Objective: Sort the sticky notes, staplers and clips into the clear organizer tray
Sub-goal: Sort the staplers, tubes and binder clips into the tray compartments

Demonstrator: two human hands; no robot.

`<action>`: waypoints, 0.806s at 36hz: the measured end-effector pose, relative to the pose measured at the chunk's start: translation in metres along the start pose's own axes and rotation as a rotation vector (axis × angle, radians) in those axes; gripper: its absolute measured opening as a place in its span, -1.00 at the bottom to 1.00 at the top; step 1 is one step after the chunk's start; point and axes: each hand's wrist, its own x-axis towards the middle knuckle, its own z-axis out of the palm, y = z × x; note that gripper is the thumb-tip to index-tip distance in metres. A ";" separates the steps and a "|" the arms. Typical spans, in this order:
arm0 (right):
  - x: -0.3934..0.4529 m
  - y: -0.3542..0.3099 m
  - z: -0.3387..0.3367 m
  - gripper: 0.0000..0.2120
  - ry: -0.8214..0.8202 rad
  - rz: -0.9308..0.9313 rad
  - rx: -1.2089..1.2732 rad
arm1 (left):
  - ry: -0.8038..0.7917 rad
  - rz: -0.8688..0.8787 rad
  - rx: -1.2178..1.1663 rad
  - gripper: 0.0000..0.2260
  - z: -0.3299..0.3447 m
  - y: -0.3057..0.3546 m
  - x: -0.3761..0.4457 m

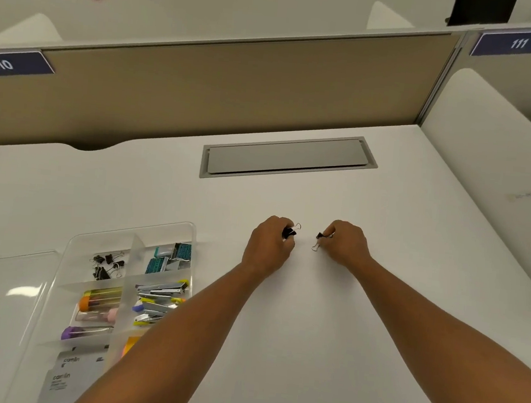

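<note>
Both hands are reaching out over the white tabletop (377, 307), each one closing its grip on a small black binder clip. The left hand (268, 246) is curling its fingers around the left binder clip (290, 231), whose black body and one wire loop are poking out past the knuckles on the side facing the other hand. The right hand (347, 245) is pinching the right binder clip (318, 238) between thumb and fingertips, with one silver wire handle hanging down toward the tabletop just beside that grip. The two clips are sitting near each other, apart, in the gap between the two hands. To the left of the left grip and nearer the person, the clear organizer tray (67, 248) is lying on the tabletop, partly hidden by the left forearm. Its far-left compartment is holding a pile of black clips (106, 264); the compartment beside that is holding teal staple boxes (169, 257); nearer again, metal staplers (159, 301) are lying stacked, and capped clear tubes (98, 304) are filling the sections to their left. Beyond both grips, a grey cable hatch (288, 158) is sitting flush in the tabletop.
</note>
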 end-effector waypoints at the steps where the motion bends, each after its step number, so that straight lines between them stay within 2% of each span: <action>1: -0.001 -0.001 0.000 -0.93 -0.008 0.021 0.030 | 0.002 0.000 -0.002 -0.78 -0.002 0.000 -0.001; 9: -0.017 0.001 0.004 -0.86 -0.049 0.080 0.137 | 0.028 -0.003 -0.002 -0.78 -0.020 -0.002 -0.021; 19: -0.050 -0.042 0.014 -0.98 -0.178 0.109 0.463 | 0.091 0.031 0.016 -0.77 -0.059 -0.018 -0.050; 24: -0.072 -0.083 0.027 -0.77 -0.305 0.122 0.529 | 0.115 0.027 0.008 -0.75 -0.085 -0.035 -0.067; 29: -0.094 -0.127 0.047 -0.76 -0.386 0.116 0.591 | 0.161 -0.004 0.010 -0.74 -0.116 -0.058 -0.086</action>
